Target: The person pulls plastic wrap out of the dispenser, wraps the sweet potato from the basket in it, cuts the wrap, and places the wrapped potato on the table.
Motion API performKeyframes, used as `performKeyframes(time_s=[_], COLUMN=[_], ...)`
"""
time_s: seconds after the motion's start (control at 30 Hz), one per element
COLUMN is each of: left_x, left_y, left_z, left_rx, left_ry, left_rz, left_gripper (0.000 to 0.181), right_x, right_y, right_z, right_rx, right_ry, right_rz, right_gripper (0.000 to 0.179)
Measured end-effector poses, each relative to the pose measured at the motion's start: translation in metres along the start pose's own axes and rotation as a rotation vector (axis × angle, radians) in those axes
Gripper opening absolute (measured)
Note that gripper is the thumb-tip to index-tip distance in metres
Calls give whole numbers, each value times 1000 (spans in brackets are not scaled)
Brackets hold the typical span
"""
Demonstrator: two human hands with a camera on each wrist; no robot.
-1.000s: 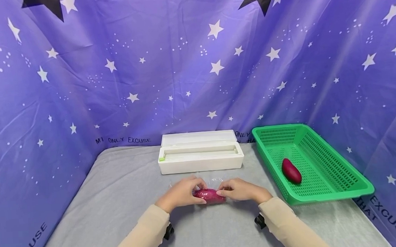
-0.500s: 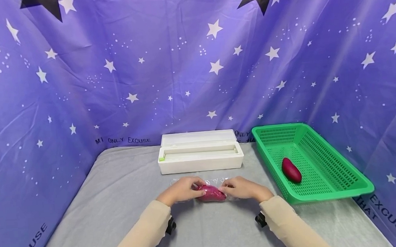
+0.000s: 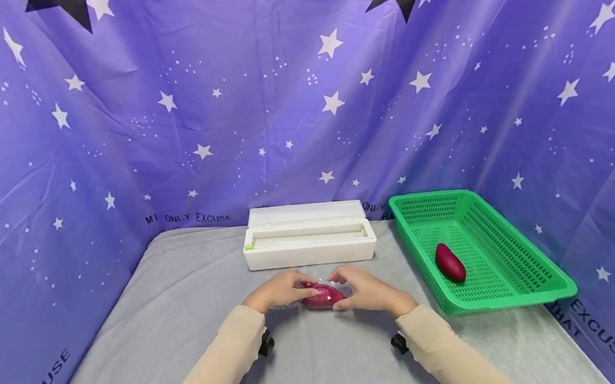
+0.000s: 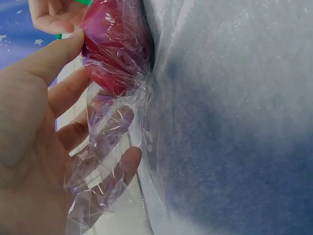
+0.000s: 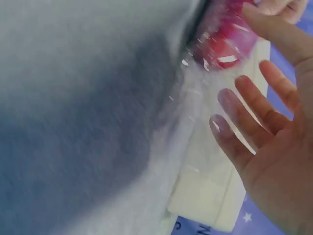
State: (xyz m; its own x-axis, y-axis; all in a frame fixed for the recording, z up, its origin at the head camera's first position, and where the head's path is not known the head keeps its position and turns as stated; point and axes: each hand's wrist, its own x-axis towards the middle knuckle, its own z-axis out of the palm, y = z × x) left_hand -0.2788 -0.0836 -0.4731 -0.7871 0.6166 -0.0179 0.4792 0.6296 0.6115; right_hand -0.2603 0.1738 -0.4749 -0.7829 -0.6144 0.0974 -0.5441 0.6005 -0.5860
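A purple-red sweet potato [image 3: 321,296] lies in crinkled clear cling film [image 4: 105,161] between the two hands, in front of the white box. My left hand [image 3: 280,290] holds its left end, thumb on the near side and fingers partly behind. In the left wrist view, loose film trails from the sweet potato [image 4: 117,44] across those fingers. At the other end is my right hand [image 3: 369,290], its fingers spread and relaxed. Its thumb tip reaches the wrapped surface in the right wrist view; the other fingers [image 5: 252,100] stand apart from the sweet potato.
Behind the hands stands a long white box [image 3: 312,254], its lid raised at the back. A green basket [image 3: 500,303] at the right contains a second purple-red sweet potato [image 3: 450,263]. Grey cloth [image 3: 174,273] covers the table, and a starry purple curtain [image 3: 259,112] surrounds it.
My right hand has loosened from the sweet potato's right end and spread its fingers. The wrapped sweet potato has shifted slightly away from me, with my left hand still on it.
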Motion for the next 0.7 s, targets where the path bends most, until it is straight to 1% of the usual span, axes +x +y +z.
performKeyframes(time_s=[0.13,0.27,0.37,0.47,0.57,0.63,0.7], left_x=[2,3,3,2,1,-1,-2], left_y=[-3,-4,-5,-5,-5,-5,-6], left_z=[0,-1,-2,-2,-1,-2,-2], left_rx=[-17,-44,-66,-94,-118,-118,-106], left_ry=[-11,-13,-16,-17,-9,1,12], left_rz=[14,4,-22,-61,-94,-100,-92], left_gripper=[36,36,37,38,34,29,26], right_x=[4,9,11,13,14,14,14], right_y=[-1,0,0,1,4,5,5], right_z=[9,16,18,20,22,21,20], right_rx=[-17,-51,-71,-68,-61,-57,-45], right_ry=[-5,20,41,40,31,30,22], right_rz=[-11,-33,-48,-55,-59,-68,-66], right_gripper=[65,68,67,63,60,57,56])
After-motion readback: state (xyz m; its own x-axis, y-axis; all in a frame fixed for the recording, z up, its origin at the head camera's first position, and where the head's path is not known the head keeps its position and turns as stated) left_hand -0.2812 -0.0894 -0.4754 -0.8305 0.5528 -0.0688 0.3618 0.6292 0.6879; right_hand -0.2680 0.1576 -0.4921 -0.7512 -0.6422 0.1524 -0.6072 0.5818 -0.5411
